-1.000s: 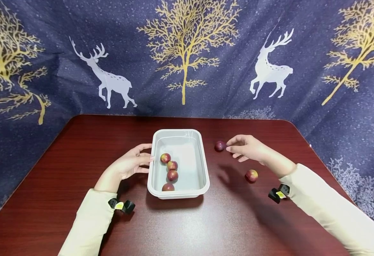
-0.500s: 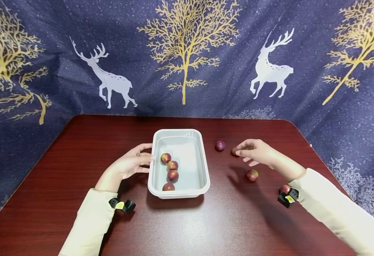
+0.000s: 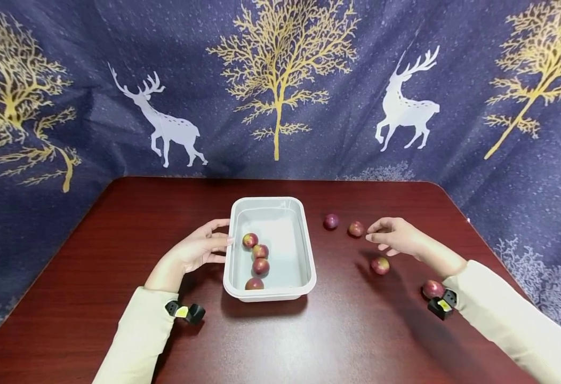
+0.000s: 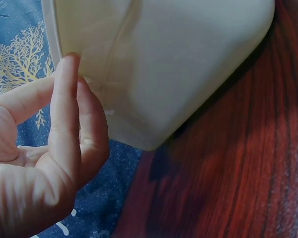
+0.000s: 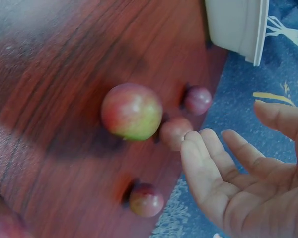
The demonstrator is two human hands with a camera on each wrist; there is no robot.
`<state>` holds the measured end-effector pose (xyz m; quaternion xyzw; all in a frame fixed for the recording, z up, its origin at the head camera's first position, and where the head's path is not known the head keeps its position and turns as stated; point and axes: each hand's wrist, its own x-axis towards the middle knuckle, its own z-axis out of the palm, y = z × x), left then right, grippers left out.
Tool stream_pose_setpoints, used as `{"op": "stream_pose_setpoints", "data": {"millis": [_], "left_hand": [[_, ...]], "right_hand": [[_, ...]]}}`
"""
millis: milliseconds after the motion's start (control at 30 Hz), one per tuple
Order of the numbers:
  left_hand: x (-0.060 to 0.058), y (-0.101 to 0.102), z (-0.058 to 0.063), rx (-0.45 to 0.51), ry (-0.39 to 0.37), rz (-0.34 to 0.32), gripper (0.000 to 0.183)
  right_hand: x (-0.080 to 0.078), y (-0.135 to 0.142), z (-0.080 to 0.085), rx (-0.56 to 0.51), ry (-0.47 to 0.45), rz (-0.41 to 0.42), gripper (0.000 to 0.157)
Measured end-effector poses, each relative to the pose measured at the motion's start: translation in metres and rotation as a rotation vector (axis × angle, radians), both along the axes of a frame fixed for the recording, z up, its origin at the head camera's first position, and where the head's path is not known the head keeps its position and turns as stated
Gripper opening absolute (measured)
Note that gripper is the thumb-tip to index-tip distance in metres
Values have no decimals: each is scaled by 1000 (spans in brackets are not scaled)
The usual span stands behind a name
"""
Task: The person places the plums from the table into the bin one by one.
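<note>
In the head view, my left hand (image 3: 195, 248) holds the left rim of a white plastic container (image 3: 307, 256), its thumb over the edge. The left wrist view shows the fingers (image 4: 64, 109) against the container's outer wall (image 4: 188, 69). Several red-yellow plums lie inside, among them one plum (image 3: 250, 240) near the left wall. My right hand (image 3: 398, 236) hovers over the table with loosely bent fingers, holding nothing. Just left of its fingertips lies a reddish plum (image 3: 355, 229). Below the hand sits a red-green plum (image 3: 380, 265), large in the right wrist view.
A dark purple plum (image 3: 330, 221) lies between the container and the reddish plum. Another plum (image 3: 432, 289) is beside the right wrist's camera (image 3: 442, 305). The right wrist view also shows a plum (image 5: 146, 200) near the table's edge. A blue patterned cloth (image 3: 242, 149) hangs behind the table (image 3: 175, 197).
My right hand has drawn back to the right, away from the purple plum, uncovering the reddish plum and the one by the wrist. The left hand keeps its hold on the container.
</note>
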<state>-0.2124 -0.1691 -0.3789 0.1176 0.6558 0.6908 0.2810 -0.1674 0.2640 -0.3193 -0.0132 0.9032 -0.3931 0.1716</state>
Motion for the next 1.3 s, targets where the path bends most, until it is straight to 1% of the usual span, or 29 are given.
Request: {"op": "stream_pose_setpoints", "data": {"millis": [300, 467, 800, 1067, 1300], "left_hand": [[0, 1, 0, -6, -1, 5, 64], [0, 2, 0, 1, -4, 5, 64], [0, 1, -2, -4, -7, 8, 63], [0, 0, -2, -6, -5, 9, 63], [0, 0, -2, 0, -5, 9, 62]], "right_hand": [[6, 13, -15, 23, 18, 49, 44], [10, 19, -22, 17, 1, 64, 44], [14, 19, -32, -1, -39, 38, 46], [15, 19, -39, -30, -58, 42, 47], [16, 18, -39, -42, -68, 62, 47]]}}
